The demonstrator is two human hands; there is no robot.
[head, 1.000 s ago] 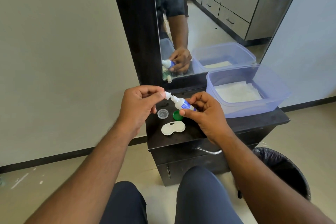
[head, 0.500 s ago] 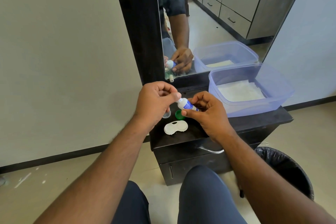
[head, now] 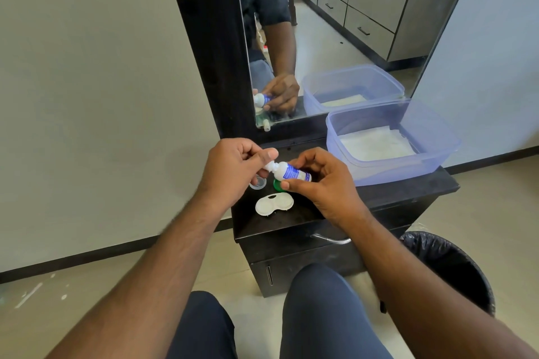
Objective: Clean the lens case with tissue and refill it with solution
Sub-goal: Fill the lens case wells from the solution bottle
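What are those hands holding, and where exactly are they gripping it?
The right hand holds a small solution bottle by its body, tilted sideways. The left hand pinches the bottle's cap end.

You see: solution bottle (head: 289,173), glossy white plastic; lens case (head: 273,203), matt white plastic; tub (head: 431,137), translucent bluish plastic; cabinet top (head: 402,189), glossy black; drawer handle (head: 331,239), shiny metal.
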